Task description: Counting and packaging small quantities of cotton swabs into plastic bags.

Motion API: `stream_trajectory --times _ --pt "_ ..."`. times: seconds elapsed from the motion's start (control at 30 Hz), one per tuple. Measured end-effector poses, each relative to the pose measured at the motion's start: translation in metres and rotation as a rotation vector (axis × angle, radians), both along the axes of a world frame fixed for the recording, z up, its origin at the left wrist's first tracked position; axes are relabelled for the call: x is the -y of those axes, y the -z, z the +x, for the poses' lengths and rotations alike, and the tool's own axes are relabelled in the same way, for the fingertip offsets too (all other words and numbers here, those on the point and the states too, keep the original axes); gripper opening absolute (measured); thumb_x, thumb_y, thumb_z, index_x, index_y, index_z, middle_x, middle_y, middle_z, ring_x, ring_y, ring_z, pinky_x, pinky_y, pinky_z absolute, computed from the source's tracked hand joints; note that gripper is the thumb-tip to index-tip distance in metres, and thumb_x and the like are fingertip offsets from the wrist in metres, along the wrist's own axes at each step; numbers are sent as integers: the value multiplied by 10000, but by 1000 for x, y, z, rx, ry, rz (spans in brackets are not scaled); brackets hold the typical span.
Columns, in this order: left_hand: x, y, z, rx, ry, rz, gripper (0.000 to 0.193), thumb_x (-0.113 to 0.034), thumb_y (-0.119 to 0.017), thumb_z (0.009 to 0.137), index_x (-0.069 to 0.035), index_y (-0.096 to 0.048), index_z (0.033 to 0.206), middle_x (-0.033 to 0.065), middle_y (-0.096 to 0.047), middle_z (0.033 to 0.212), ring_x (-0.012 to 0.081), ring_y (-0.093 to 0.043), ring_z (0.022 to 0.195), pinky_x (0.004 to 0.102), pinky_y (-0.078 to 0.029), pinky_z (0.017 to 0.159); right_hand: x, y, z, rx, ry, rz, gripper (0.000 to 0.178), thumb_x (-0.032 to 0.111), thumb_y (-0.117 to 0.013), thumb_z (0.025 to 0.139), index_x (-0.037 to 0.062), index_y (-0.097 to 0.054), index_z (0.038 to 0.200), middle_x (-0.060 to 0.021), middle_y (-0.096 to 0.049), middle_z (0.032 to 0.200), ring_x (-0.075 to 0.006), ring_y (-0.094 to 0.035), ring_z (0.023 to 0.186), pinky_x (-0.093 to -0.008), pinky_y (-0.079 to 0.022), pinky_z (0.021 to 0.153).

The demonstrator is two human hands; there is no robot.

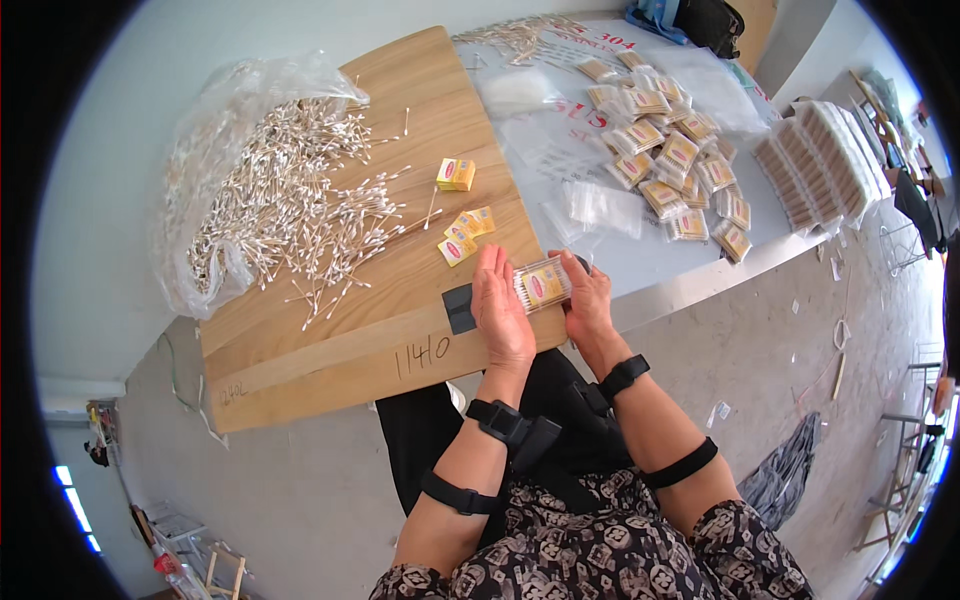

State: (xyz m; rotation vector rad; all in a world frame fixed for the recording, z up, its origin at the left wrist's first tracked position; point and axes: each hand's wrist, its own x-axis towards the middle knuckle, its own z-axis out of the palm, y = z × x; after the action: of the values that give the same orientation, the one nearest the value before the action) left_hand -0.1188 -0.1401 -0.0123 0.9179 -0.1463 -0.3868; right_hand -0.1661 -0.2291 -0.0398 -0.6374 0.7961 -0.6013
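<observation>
While the left hand [501,310] stretches out with its fingers straight along one side of a packet [541,285], the right hand [588,300] grips the opposite side, thumb over the top. The packet is small, flat and clear, showing a row of thin cotton swabs with pale tips and a yellow card with a red oval across the middle. It is held above the front edge of the wooden surface [420,110], beside a black block [458,309]. Just beyond the fingertips lie fanned yellow cards [458,251], with a neat card stack [456,175] farther back. To the left, loose swabs [340,225] spill from a big clear bag [185,250]. On the adjoining grey surface [690,262], empty little bags [605,208] lie near a heap of filled packets [678,155]; bulky packed bundles [825,165] stand at the far right.
</observation>
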Motion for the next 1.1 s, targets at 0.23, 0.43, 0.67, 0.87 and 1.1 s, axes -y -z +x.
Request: stream_trajectory --times 0.23,0.43,0.67,0.87,1.1 --pt "-23 2 14 -43 10 88 425 -159 -552 971 39 -461 1336 188 -466 1383 264 -445 1299 400 -350 1108 15 12 -8 -17 46 -95 260 224 -683 890 -5 -677 1013 -37 -654 909 -117 -592 831 -254 -486 746" --pt "-123 7 70 838 -294 1059 468 -130 -602 919 -11 -452 1346 190 -440 1412 331 -394 1337 432 -317 1110 19 -22 -23 -234 206 -634 227 135 -630 920 -23 -635 1083 -6 -622 932 -77 -539 844 -228 -438 765" --pt "-181 3 105 863 -213 1780 612 -277 -523 937 47 -345 1424 211 -295 1517 337 -196 1442 501 -167 1161 -53 -52 11 -160 -232 -1054 106 2 -620 867 5 -654 968 -9 -592 837 -91 -536 770 -234 -436 690" --pt "-165 -5 54 931 -14 1722 654 -330 -509 944 37 -312 1448 208 -265 1534 335 -220 1438 508 -172 1160 -91 -46 65 -107 -550 -1113 136 10 -629 822 -4 -654 955 -107 -619 816 -195 -593 729 -296 -474 668" --pt "-156 -2 34 1062 58 1598 651 -355 -518 936 34 -348 1429 183 -312 1517 303 -252 1432 506 -178 1161 -104 -43 137 -246 -665 -1360 237 163 -679 787 -14 -645 941 -162 -644 875 -301 -638 793 -378 -511 712"
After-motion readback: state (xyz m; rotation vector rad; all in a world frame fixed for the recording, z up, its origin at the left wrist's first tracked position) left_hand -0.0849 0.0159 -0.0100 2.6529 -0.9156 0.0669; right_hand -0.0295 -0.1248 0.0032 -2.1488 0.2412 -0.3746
